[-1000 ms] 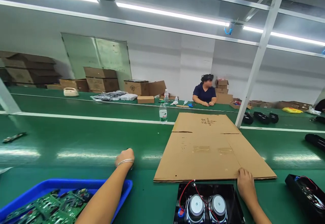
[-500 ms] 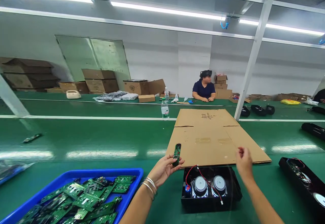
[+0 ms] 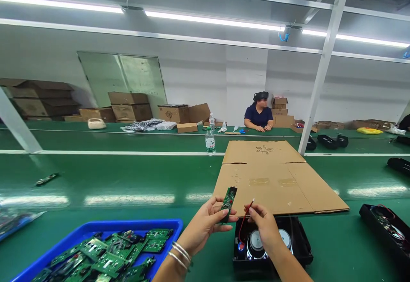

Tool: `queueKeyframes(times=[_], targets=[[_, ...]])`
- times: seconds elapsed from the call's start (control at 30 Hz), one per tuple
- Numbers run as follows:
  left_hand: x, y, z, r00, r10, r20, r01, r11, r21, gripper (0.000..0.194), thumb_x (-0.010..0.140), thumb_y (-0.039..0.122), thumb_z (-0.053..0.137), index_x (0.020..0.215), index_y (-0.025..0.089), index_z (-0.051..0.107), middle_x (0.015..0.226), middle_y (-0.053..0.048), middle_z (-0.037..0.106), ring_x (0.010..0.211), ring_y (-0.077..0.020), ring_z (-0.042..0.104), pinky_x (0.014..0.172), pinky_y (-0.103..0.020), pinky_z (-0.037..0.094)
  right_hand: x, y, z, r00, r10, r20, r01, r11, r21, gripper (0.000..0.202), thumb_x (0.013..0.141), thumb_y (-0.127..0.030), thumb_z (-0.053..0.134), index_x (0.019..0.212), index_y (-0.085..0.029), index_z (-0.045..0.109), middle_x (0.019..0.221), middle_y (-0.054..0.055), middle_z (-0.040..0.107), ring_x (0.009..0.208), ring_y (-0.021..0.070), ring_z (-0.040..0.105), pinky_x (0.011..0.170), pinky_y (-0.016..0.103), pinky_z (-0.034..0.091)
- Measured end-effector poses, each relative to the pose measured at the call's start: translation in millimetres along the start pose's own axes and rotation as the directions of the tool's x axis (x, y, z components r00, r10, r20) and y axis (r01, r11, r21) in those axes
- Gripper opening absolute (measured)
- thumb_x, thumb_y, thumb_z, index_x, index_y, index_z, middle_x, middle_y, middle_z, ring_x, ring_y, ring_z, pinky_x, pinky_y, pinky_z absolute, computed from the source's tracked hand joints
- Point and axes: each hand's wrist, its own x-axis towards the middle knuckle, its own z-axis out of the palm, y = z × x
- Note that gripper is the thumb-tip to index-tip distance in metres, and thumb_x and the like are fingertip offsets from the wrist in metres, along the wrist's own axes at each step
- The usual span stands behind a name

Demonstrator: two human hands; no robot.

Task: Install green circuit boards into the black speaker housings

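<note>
My left hand (image 3: 209, 218) grips a small green circuit board (image 3: 229, 201) between thumb and fingers, tilted upright. Just to its right, my right hand (image 3: 264, 224) pinches a red-and-black cable (image 3: 245, 222), whose small white plug (image 3: 253, 200) sticks up above the fingertips. Plug and board are apart. Below lies a black speaker box (image 3: 301, 248), its inside facing up, with two round speakers (image 3: 256, 240) and a small blue part (image 3: 241, 246) where the cable starts. My right hand and forearm cover part of the box and its right speaker.
A blue tray (image 3: 179, 226) heaped with green circuit boards stands at the left. Flat cardboard (image 3: 269, 192) lies beyond the box. Another open speaker box (image 3: 384, 231) is at the right. A water bottle (image 3: 210, 142) stands farther back. A co-worker (image 3: 259, 113) sits at the far bench.
My right hand has moved left from beside the cardboard's right edge and taken hold of the cable, lifting its plug toward the board. My left hand still holds the board.
</note>
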Motion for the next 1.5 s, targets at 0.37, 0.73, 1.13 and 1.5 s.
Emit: queueKeyframes(times=[0.37,0.73,1.13,1.5], targets=[[7,-10,14.2,0.999,-0.044,-0.006,0.044,0.999,-0.012,0.036,0.06,0.039,0.073,0.083,0.017,0.057,0.079,-0.006,0.069,0.079,-0.0209,0.065,0.063,-0.029,0.053,-12,-29,-5,0.996,-0.091,-0.008,0.09,0.991,-0.098,0.02,0.071,-0.037,0.062,0.072,-0.018,0.067,0.067,0.004,0.063,0.064,0.0162,0.054,0.064,0.029,0.04],[3,-10,24.4,0.997,-0.08,-0.01,0.08,0.995,0.059,0.045,0.044,0.046,0.08,0.076,0.016,0.068,0.073,-0.002,0.069,0.078,-0.0205,0.063,0.067,-0.03,0.054,-19,-23,0,0.774,-0.617,0.146,0.479,0.419,-0.771,0.022,0.08,-0.01,0.04,0.067,-0.019,0.055,0.061,-0.001,0.054,0.059,0.0119,0.047,0.065,0.026,0.029],[-2,-15,28.6,0.997,0.075,0.035,-0.081,0.972,0.219,0.048,0.052,0.053,0.073,0.083,0.016,0.071,0.087,-0.007,0.07,0.081,-0.0232,0.062,0.068,-0.034,0.055,-21,-27,2,0.686,-0.691,0.227,0.481,0.197,-0.854,0.031,0.087,-0.009,0.033,0.065,-0.017,0.052,0.058,0.0,0.051,0.058,0.0137,0.043,0.065,0.029,0.029],[-5,-4,17.8,0.987,0.115,0.111,-0.142,0.95,0.277,0.041,0.058,0.049,0.072,0.087,0.019,0.072,0.088,-0.005,0.07,0.066,-0.0176,0.062,0.06,-0.029,0.056,-26,-40,-3,0.679,-0.719,0.149,0.575,0.394,-0.717,0.012,0.088,-0.014,0.04,0.088,-0.019,0.052,0.064,-0.002,0.059,0.058,0.0128,0.05,0.07,0.03,0.035]])
